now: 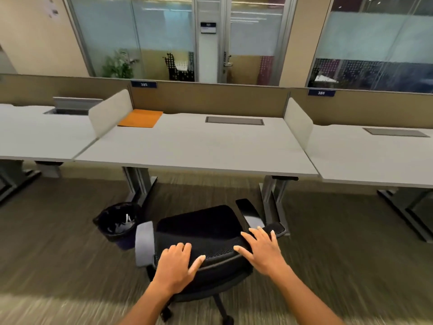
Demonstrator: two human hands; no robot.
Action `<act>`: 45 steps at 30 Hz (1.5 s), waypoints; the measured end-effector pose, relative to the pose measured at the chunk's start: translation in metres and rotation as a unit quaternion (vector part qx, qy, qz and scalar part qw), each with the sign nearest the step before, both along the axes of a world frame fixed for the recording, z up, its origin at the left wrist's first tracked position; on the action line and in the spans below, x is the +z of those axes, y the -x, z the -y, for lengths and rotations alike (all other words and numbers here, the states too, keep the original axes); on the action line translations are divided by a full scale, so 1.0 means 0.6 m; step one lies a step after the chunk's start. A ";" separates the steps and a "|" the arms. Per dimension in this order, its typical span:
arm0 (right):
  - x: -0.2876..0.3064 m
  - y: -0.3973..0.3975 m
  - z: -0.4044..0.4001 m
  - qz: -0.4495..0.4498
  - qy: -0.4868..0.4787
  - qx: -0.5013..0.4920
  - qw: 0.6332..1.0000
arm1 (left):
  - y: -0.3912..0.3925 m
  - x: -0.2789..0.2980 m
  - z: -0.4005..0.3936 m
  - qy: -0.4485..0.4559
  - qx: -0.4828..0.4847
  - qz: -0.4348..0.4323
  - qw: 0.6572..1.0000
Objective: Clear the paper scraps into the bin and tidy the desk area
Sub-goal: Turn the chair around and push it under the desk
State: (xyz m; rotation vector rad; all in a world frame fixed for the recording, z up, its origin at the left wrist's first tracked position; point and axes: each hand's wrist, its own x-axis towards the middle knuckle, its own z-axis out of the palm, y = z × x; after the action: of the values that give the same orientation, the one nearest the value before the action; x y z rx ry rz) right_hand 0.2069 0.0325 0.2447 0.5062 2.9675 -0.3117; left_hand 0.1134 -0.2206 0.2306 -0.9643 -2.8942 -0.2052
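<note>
Tidying step: your left hand point(176, 266) and right hand point(262, 249) lie spread flat on the chair point(206, 233) back. Next, I judge, roll it under the counter point(194, 146), clear of the bin point(117, 225).

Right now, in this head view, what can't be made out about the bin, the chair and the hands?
- Bin: pale scraps show inside; how full is hidden by its dark liner.
- Chair base: wheels blurred and cut off by the bottom edge.
- Left hand and right hand lie on the backrest; grip underneath is hidden.
</note>
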 end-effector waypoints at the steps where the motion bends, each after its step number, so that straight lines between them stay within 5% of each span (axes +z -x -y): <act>1: 0.001 0.012 -0.001 0.005 -0.006 0.001 1.000 | 0.007 0.001 0.001 -0.007 0.006 -0.003 1.000; 7: 0.006 0.071 -0.009 -0.004 -0.120 0.042 0.992 | 0.045 0.002 -0.008 -0.004 0.009 0.004 1.000; 13: -0.030 0.108 -0.006 -0.103 -0.192 0.061 0.974 | 0.111 -0.004 0.006 0.002 -0.012 -0.029 0.999; 45: -0.045 0.556 -0.063 -0.169 -0.083 -0.045 0.981 | 0.649 -0.018 -0.099 0.006 -0.024 -0.044 0.999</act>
State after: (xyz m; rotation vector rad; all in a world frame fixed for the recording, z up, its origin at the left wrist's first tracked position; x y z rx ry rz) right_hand -0.1269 0.0705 0.2175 0.6701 3.3260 -0.1728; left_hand -0.2757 -0.1611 0.2196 -1.0182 -2.7987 -0.1455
